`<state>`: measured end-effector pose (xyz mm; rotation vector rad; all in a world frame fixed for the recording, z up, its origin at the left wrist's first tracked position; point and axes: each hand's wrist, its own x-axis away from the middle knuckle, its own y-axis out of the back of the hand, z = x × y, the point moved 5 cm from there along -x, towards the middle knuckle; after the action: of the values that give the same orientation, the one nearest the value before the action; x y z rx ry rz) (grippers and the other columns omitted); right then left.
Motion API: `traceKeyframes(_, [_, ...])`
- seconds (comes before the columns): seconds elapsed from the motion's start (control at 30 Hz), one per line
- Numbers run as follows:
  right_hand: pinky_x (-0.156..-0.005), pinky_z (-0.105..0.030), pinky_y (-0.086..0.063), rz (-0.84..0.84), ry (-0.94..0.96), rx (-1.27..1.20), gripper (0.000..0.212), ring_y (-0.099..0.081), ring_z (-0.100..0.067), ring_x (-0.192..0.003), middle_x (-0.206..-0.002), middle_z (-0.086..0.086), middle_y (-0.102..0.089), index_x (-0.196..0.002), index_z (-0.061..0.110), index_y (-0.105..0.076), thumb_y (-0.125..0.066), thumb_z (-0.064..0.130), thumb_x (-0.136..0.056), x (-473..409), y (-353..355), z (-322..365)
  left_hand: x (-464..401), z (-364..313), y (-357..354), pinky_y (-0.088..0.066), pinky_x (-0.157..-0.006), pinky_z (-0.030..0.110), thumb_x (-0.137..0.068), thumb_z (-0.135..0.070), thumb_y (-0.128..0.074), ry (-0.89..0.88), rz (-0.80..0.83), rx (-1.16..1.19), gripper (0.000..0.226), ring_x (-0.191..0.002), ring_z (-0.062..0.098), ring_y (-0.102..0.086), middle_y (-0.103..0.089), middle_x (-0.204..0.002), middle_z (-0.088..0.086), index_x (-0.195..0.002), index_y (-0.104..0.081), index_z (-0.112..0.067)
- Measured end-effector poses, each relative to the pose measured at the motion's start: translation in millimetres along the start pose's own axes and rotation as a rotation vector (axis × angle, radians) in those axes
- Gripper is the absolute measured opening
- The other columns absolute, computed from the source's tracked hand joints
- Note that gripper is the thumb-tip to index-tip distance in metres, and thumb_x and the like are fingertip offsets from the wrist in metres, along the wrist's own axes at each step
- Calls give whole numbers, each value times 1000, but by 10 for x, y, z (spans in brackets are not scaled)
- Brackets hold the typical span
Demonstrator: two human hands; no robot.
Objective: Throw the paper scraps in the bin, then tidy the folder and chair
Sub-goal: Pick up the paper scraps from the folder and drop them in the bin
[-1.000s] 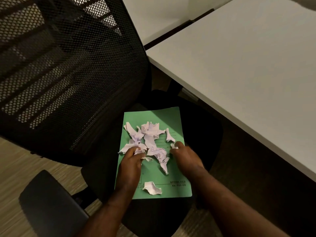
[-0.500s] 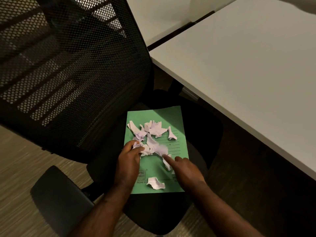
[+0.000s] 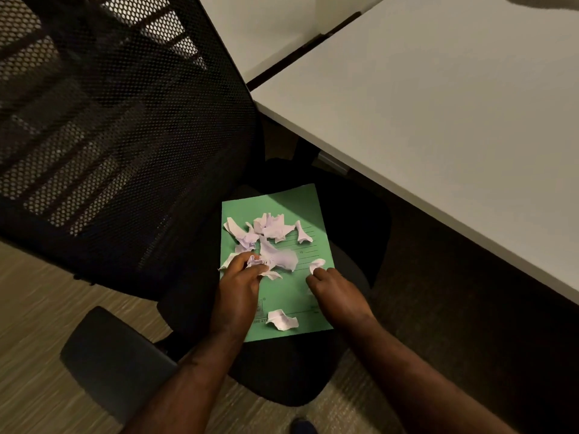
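Observation:
A green folder lies flat on the seat of a black mesh office chair. Several crumpled white paper scraps are scattered over the folder's upper half, and one lone scrap lies near its lower edge. My left hand rests on the folder's left side, its fingers curled round a bunch of scraps at the heap's lower edge. My right hand sits on the folder's right side, pinching a small scrap at its fingertips. No bin is in view.
A white desk runs along the right, its edge close over the chair seat. A second white desk stands behind it. The chair's black armrest juts out at lower left over wood-look flooring.
My right hand has shifted right and now pinches a small scrap at the folder's right edge. My left hand keeps gathering scraps at the heap. The view has drifted slightly.

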<state>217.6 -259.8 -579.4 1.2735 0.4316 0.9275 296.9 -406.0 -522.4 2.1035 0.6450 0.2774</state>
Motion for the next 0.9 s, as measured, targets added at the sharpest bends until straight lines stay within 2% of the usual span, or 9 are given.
traceKeyframes(0.07, [-74, -42, -48, -50, -56, -63, 29, -47, -29, -108, -118, -8, -52, -116, 10, -50, -52, 7, -87, 212, 63, -96, 21, -174, -27, -34, -91, 12, -79, 13, -64, -46, 26, 14, 24, -106, 25, -61, -63, -119, 14, -97, -73, 1])
traceKeyframes(0.27, [-79, -36, -47, -217, -297, -180, 36, -51, -24, -105, -119, -3, -56, -119, 15, -54, -64, 22, -85, 1040, 299, -611, 165, -946, -217, -36, -87, 14, -77, 14, -64, -240, 128, 28, 22, -101, 22, -61, -65, -111, 12, -91, -74, 0])
traceKeyframes(0.43, [-80, -37, -49, -341, -432, -247, 28, -53, -25, -101, -116, -4, -58, -114, 14, -57, -61, 13, -87, 1809, 334, -1059, 501, -1567, -638, -45, -85, 23, -77, 10, -65, -387, 215, 33, 21, -96, 21, -63, -65, -108, 9, -93, -74, -1])
traceKeyframes(0.57, [-78, -37, -49, -445, -557, -301, 22, -54, -26, -96, -113, -6, -61, -111, 13, -60, -58, 12, -89, 2617, 183, -1382, 1014, -2113, -1166, -41, -85, 15, -75, 12, -67, -498, 314, 43, 20, -93, 16, -60, -65, -106, 11, -91, -73, 2])
traceKeyframes(0.7, [-75, -36, -49, -513, -716, -329, 18, -54, -24, -90, -110, -4, -62, -106, 13, -61, -59, 7, -89, 3536, -11, -1661, 1643, -2656, -1665, -38, -85, 4, -81, 9, -63, -565, 416, 93, 17, -95, 13, -60, -59, -106, 1, -93, -72, 0])
traceKeyframes(0.8, [-73, -35, -49, -551, -812, -326, 22, -55, -24, -88, -109, -4, -63, -106, 13, -62, -61, 3, -87, 4146, -128, -1872, 2087, -3061, -1986, -44, -85, 16, -83, 7, -61, -668, 476, 73, 17, -97, 15, -59, -61, -109, 5, -94, -72, -1])
traceKeyframes(0.9, [-70, -35, -50, -586, -913, -332, 21, -55, -24, -85, -109, -4, -63, -105, 13, -61, -61, 5, -85, 4772, -279, -2067, 2556, -3452, -2322, -41, -83, 10, -80, 8, -65, -729, 541, 96, 17, -91, 9, -59, -62, -106, 6, -92, -73, 0])
